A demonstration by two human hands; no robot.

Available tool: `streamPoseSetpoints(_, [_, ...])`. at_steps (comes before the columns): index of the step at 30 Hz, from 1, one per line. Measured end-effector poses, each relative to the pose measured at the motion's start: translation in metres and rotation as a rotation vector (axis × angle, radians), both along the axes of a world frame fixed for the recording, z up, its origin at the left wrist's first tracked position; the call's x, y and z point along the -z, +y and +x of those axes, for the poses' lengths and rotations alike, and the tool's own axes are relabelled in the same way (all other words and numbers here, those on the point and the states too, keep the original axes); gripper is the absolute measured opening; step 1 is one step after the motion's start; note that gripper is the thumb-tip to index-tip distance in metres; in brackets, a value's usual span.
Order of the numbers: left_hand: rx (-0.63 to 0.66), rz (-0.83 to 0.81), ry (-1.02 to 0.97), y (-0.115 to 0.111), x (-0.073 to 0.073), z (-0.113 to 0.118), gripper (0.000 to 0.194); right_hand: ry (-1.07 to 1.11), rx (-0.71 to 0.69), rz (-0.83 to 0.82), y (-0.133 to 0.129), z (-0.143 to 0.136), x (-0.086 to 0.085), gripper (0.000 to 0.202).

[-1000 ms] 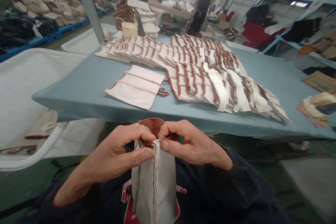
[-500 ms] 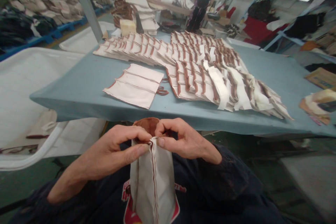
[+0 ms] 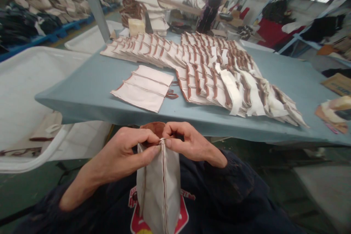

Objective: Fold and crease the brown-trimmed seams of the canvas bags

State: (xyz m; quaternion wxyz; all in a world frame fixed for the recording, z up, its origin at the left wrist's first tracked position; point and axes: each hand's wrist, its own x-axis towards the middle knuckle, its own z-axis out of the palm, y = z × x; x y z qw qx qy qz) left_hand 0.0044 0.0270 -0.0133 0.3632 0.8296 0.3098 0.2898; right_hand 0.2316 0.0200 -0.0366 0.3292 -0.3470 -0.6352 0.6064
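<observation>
A cream fabric pouch point(image 3: 172, 186) with a brown-edged seam down its middle hangs in front of my body. Its top opening gapes and shows a brown inside. My left hand point(image 3: 123, 153) pinches the top edge just left of the seam, thumb outside and fingers over the rim. On the other side of the seam, my right hand point(image 3: 189, 142) pinches the same edge between thumb and forefinger. The fingertips of both hands nearly meet at the seam's top. Beyond them, a flat cream panel piece point(image 3: 145, 86) with brown cords lies on the blue-covered table point(image 3: 79, 98).
Overlapping rows of cream pieces with brown edges point(image 3: 203, 84) cover the table's middle and right, some with white strips point(image 3: 253, 95) on them. A white bin point(image 3: 35, 69) stands at the left. A roll of tape point(image 3: 336, 111) lies far right. A person point(image 3: 215, 2) stands behind the table.
Both hands keep their pinch on the pouch's edge and draw slightly closer together at the seam. The whole view has shifted a little; the things on the table stay put.
</observation>
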Motion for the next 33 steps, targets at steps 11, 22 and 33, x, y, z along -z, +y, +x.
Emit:
streamPoseSetpoints(11, [-0.031, -0.066, -0.075, -0.013, -0.003, 0.002, 0.03, -0.022, -0.077, 0.056, 0.0, -0.004, -0.01, 0.021])
streamPoseSetpoints(22, [-0.015, -0.046, -0.011, -0.021, -0.012, 0.004, 0.031, -0.076, -0.027, 0.139, -0.012, -0.002, -0.028, 0.053])
streamPoseSetpoints(33, [-0.012, -0.114, -0.072, -0.023, -0.004, 0.002, 0.034, 0.054, -0.088, 0.126, -0.009, -0.003, -0.012, 0.052])
